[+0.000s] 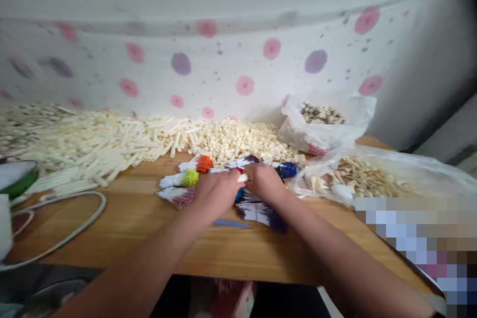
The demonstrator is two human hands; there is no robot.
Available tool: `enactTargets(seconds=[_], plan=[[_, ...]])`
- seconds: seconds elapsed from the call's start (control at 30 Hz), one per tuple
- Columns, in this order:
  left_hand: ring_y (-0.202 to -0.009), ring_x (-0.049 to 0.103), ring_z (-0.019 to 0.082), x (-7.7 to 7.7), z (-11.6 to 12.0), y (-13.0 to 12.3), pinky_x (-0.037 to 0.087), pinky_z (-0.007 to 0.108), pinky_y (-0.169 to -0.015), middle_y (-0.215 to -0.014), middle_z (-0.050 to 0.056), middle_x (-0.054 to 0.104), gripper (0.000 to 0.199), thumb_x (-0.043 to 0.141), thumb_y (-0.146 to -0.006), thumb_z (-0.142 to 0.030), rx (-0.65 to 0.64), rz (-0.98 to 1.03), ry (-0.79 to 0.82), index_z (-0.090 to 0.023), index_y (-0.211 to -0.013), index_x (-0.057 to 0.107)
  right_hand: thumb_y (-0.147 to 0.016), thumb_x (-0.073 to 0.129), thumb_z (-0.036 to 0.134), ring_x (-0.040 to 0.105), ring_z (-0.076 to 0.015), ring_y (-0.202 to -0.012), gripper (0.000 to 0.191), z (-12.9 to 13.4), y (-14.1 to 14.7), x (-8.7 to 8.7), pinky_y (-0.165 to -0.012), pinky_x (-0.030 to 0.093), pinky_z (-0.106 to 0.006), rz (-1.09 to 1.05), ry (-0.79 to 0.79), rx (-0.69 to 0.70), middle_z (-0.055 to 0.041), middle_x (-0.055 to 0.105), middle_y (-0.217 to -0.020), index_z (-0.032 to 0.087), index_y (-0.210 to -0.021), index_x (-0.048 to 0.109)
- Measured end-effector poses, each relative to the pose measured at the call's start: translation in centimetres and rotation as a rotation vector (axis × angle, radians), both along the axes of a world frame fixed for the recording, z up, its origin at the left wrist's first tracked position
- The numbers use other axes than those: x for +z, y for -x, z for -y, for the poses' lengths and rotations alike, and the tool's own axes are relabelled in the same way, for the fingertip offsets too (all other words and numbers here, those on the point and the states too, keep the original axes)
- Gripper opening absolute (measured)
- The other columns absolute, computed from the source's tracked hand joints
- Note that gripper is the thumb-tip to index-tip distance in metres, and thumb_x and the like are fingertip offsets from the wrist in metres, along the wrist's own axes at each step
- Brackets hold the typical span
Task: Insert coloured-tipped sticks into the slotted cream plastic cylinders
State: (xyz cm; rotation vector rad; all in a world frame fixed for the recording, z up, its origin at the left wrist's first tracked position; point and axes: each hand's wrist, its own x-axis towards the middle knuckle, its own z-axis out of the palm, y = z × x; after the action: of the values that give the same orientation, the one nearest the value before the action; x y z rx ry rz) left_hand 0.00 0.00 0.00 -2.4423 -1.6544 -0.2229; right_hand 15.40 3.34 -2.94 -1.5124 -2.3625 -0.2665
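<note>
The left hand (216, 190) and the right hand (265, 181) are meeting over the tabletop (141, 238), and a small cream piece (243, 178) is sitting directly between them. Each grip is apparently pinching one end of it, though the right fingertips are hiding behind that hand's knuckles. The piece's long axis is running roughly sideways, bridging the two grips, so neither hand is lying clearly nearer. Left of the grips, the yellow-green bundle (191, 177) is lying just beside the left hand; right of them, the dark-blue bundle (287, 169) is lying close by the right. On the wearer's side of the grips, a blue stick (231, 223) is resting; beyond them, cream parts (238, 136) are heaping up.
</note>
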Motion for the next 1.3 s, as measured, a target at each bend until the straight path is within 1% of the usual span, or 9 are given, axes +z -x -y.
enactTargets(seconds=[0.1,0.2,0.33,0.43,0.57,0.67,0.83,1.07,1.3], plan=[[-0.073,0.064,0.022,0.3,-1.3,1.3,0.039,0.028,-0.058,-0.081,0.007,0.069,0.032,0.035,-0.091,-0.037,-0.142,0.192,0.297,-0.017,-0.085,0.06,-0.084,0.046,0.023,0.056,-0.0226,-0.091,0.018,0.7,0.8,0.3,-0.064,0.036,-0.028,0.014,-0.033,0.039,-0.0103,0.064,-0.092,0.017,-0.09,0.063],[-0.072,0.063,0.019,0.1,-1.1,1.5,0.04,0.025,-0.057,-0.079,0.005,0.068,0.033,0.034,-0.092,-0.036,-0.18,0.255,0.403,-0.018,-0.08,0.059,-0.081,0.049,0.022,0.058,-0.0229,-0.085,0.017,0.9,0.9,0.5,-0.061,0.035,-0.028,0.044,-0.012,0.056,-0.0106,0.066,-0.086,0.017,-0.083,0.065],[-0.071,0.065,0.027,-0.3,0.5,0.3,0.041,0.031,-0.057,-0.078,0.009,0.07,0.028,0.04,-0.09,-0.038,-0.086,0.024,0.151,-0.018,-0.088,0.06,-0.072,0.059,0.03,0.058,-0.0198,-0.059,0.012,0.9,0.1,0.9,-0.051,0.031,-0.026,0.083,0.06,0.058,-0.0064,0.066,-0.065,0.02,-0.069,0.065],[-0.071,0.066,0.029,-0.2,0.7,-0.2,0.041,0.032,-0.057,-0.079,0.01,0.07,0.029,0.04,-0.091,-0.038,-0.068,-0.037,0.06,-0.018,-0.092,0.059,-0.074,0.058,0.033,0.06,-0.0207,-0.065,0.015,0.9,-0.2,1.1,-0.053,0.033,-0.026,0.077,0.049,0.05,-0.0062,0.067,-0.07,0.02,-0.073,0.065],[-0.077,0.067,0.025,-0.3,-0.4,0.4,0.043,0.029,-0.059,-0.085,0.008,0.071,0.027,0.04,-0.091,-0.038,-0.064,0.105,0.131,-0.019,-0.088,0.058,-0.084,0.046,0.023,0.058,-0.0243,-0.093,0.019,1.1,0.4,1.1,-0.067,0.038,-0.029,0.053,-0.025,0.022,-0.0111,0.066,-0.094,0.017,-0.087,0.064],[-0.076,0.067,0.025,-0.6,-0.5,0.6,0.042,0.028,-0.059,-0.084,0.008,0.072,0.028,0.04,-0.091,-0.039,-0.068,0.089,0.171,-0.019,-0.086,0.059,-0.081,0.051,0.024,0.06,-0.0234,-0.085,0.016,1.0,0.8,1.0,-0.065,0.039,-0.029,0.078,0.0,0.049,-0.0108,0.067,-0.086,0.017,-0.081,0.065],[-0.069,0.067,0.029,-1.3,0.8,0.4,0.04,0.031,-0.055,-0.077,0.009,0.071,0.028,0.04,-0.091,-0.039,-0.052,-0.079,0.027,-0.018,-0.09,0.06,-0.073,0.06,0.032,0.061,-0.0216,-0.059,0.016,1.0,1.0,0.7,-0.054,0.039,-0.028,0.111,0.07,0.044,-0.0098,0.067,-0.066,0.018,-0.069,0.066],[-0.068,0.065,0.023,-2.5,1.7,1.9,0.03,0.027,-0.052,-0.075,0.006,0.069,0.028,0.038,-0.092,-0.04,0.048,0.067,0.029,-0.021,-0.093,0.058,-0.086,0.045,0.026,0.057,-0.0237,-0.091,0.019,1.9,1.6,1.0,-0.066,0.041,-0.029,0.095,-0.053,0.184,-0.0095,0.066,-0.095,0.019,-0.091,0.062],[-0.069,0.063,0.021,-2.0,2.6,1.6,0.03,0.025,-0.054,-0.075,0.005,0.068,0.027,0.04,-0.091,-0.039,0.114,0.15,0.1,-0.021,-0.088,0.059,-0.083,0.05,0.03,0.058,-0.0238,-0.085,0.019,1.8,1.4,1.6,-0.065,0.042,-0.03,0.097,-0.059,0.305,-0.0096,0.066,-0.09,0.017,-0.088,0.063]])
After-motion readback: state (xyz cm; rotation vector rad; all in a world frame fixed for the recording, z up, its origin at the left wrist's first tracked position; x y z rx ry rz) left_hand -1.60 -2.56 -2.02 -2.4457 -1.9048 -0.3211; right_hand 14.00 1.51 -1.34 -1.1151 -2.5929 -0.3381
